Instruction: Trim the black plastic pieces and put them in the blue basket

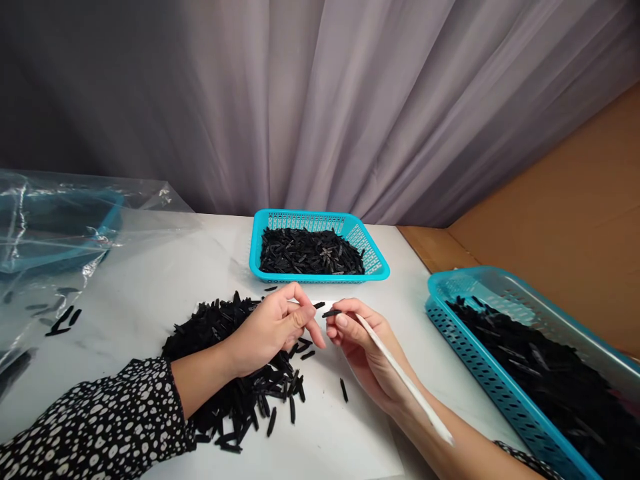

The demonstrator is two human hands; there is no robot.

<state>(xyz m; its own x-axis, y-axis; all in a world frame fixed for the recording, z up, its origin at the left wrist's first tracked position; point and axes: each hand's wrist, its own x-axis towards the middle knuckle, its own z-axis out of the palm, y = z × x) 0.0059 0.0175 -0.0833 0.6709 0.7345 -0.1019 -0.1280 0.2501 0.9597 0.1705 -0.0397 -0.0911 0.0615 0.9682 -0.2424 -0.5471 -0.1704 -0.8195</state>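
My left hand (pixel 275 330) is closed, with a small flat black strip (pixel 319 305) pinched at its fingertips. Facing it, my right hand (pixel 367 350) pinches another black strip (pixel 331 313) between thumb and finger. A slender white stick (pixel 405 380) with a tapered end also rests in the right hand, slanting back over the wrist. The two strips' ends are close together; whether they touch is unclear. Under and behind my left forearm spreads a heap of similar black strips (pixel 215 327), partly hidden by the arm. One loose strip (pixel 343 390) lies below my right hand.
Beyond my hands stands a blue basket (pixel 320 278) of black strips. Another blue basket (pixel 475 363), also holding strips, is at right beside brown cardboard (pixel 560 193). Clear plastic (pixel 145 200) covers a blue container at left. A grey curtain (pixel 320 100) hangs behind the white table (pixel 310 447).
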